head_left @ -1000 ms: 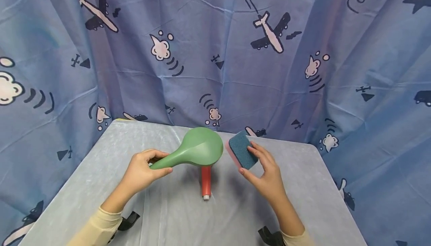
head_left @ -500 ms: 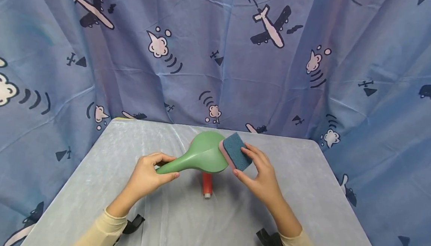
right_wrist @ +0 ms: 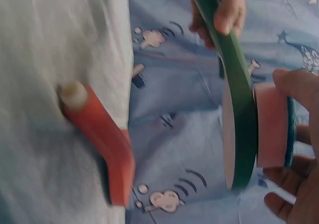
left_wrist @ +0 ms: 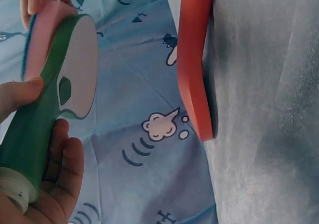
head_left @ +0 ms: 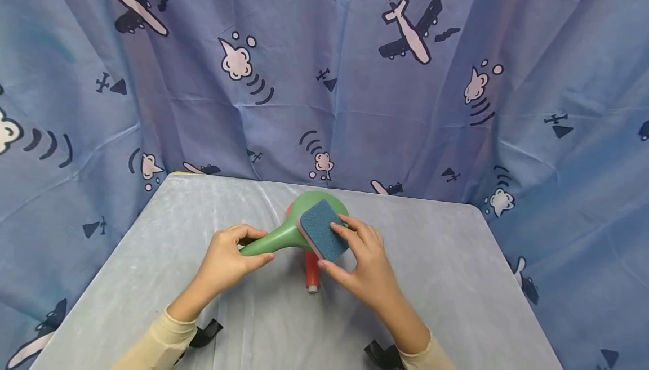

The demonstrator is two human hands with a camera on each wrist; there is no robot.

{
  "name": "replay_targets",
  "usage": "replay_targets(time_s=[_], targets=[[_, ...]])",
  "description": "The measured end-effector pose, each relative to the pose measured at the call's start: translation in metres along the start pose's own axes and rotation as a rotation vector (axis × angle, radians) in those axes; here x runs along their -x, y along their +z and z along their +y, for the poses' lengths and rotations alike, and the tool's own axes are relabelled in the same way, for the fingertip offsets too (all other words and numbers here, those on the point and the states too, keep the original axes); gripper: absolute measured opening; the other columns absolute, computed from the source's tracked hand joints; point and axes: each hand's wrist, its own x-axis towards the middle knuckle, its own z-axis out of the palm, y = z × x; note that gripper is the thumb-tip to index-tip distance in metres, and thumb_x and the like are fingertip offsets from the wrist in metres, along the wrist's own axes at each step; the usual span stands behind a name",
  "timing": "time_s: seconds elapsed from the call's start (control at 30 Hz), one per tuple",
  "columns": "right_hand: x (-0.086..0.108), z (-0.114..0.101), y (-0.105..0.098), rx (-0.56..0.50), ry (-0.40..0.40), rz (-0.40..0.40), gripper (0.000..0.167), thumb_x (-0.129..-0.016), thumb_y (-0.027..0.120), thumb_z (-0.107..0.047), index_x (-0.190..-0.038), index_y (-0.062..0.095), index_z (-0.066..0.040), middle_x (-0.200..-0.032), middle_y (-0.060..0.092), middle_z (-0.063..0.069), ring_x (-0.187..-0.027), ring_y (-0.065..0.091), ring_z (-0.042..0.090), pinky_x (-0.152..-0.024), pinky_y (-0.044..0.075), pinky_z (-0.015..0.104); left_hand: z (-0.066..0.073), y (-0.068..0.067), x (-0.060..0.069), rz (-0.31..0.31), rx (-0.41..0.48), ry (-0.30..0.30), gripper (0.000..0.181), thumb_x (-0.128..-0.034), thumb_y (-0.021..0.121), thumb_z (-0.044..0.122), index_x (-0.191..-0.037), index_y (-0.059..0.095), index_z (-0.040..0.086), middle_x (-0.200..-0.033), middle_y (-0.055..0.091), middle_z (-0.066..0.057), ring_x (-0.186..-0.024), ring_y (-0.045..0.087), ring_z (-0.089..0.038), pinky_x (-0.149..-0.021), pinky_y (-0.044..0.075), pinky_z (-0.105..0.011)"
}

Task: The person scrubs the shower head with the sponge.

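Note:
My left hand [head_left: 224,258] grips the handle of a green shower head [head_left: 280,237] and holds it above the table. A white threaded end shows at its handle in the left wrist view, along with its pale round face [left_wrist: 82,67]. My right hand [head_left: 369,266] pinches a sponge [head_left: 323,230] with a pink body and a blue-green scouring side. Its pink side lies against the back of the shower head, with the scouring side outward. Below lies a red shower-head-like object [head_left: 312,271] with a pale threaded end; the sponge and green head cover part of it.
A table [head_left: 167,257] under a pale grey cover carries the red object. Behind and beside it hangs a blue curtain [head_left: 284,77] printed with planes and clouds. Black straps [head_left: 205,334] sit near both wrists.
My right hand has moved left with the sponge, from beside the green shower head onto its back. The left hand has shifted slightly right, still holding the handle.

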Motion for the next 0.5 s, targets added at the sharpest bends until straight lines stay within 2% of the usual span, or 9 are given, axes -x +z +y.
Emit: replay_targets(time_s=[0.13, 0.2, 0.27, 0.4, 0.5], targets=[[-0.004, 0.009, -0.011, 0.018, 0.109, 0.049, 0.067, -0.078, 0.090, -0.030, -0.136, 0.063, -0.009, -0.146, 0.054, 0.012, -0.131, 0.051, 0.034, -0.100, 0.049, 0.052, 0.005, -0.001, 0.001, 0.026, 0.023, -0.037, 0.036, -0.0675, 0.097, 0.021, -0.098, 0.078, 0.023, -0.095, 0.074, 0.011, -0.080, 0.066, -0.012, -0.065, 0.054, -0.026], [-0.004, 0.009, -0.014, 0.017, 0.128, 0.067, 0.067, -0.078, 0.090, -0.027, -0.136, 0.063, -0.008, -0.146, 0.054, 0.013, -0.132, 0.051, 0.034, -0.100, 0.049, 0.054, 0.007, -0.001, 0.003, 0.036, 0.028, -0.047, 0.036, -0.0674, 0.097, 0.021, -0.098, 0.078, 0.022, -0.095, 0.074, 0.011, -0.080, 0.066, -0.012, -0.065, 0.054, -0.026], [-0.004, 0.003, -0.013, 0.012, 0.099, 0.064, 0.066, -0.078, 0.090, -0.028, -0.136, 0.063, -0.008, -0.146, 0.054, 0.013, -0.131, 0.051, 0.034, -0.102, 0.046, 0.053, 0.009, -0.001, 0.004, 0.044, 0.022, -0.040, 0.036, -0.0673, 0.097, 0.020, -0.099, 0.078, 0.021, -0.095, 0.074, 0.011, -0.080, 0.066, -0.013, -0.066, 0.053, -0.026], [-0.006, -0.010, -0.010, 0.014, -0.027, 0.007, 0.066, -0.079, 0.088, -0.035, -0.135, 0.064, -0.010, -0.145, 0.056, 0.012, -0.129, 0.051, 0.034, -0.103, 0.040, 0.053, 0.012, 0.000, 0.005, 0.059, -0.008, -0.015, 0.036, -0.0672, 0.097, 0.019, -0.098, 0.078, 0.019, -0.093, 0.074, 0.010, -0.080, 0.066, -0.012, -0.067, 0.053, -0.026], [-0.011, -0.009, -0.012, 0.033, -0.042, -0.007, 0.065, -0.079, 0.088, -0.035, -0.135, 0.064, -0.011, -0.144, 0.057, 0.012, -0.126, 0.054, 0.034, -0.101, 0.041, 0.053, 0.013, 0.001, 0.004, 0.067, -0.030, 0.005, 0.036, -0.0677, 0.096, 0.020, -0.098, 0.078, 0.020, -0.093, 0.073, 0.011, -0.081, 0.065, -0.011, -0.067, 0.053, -0.026]])
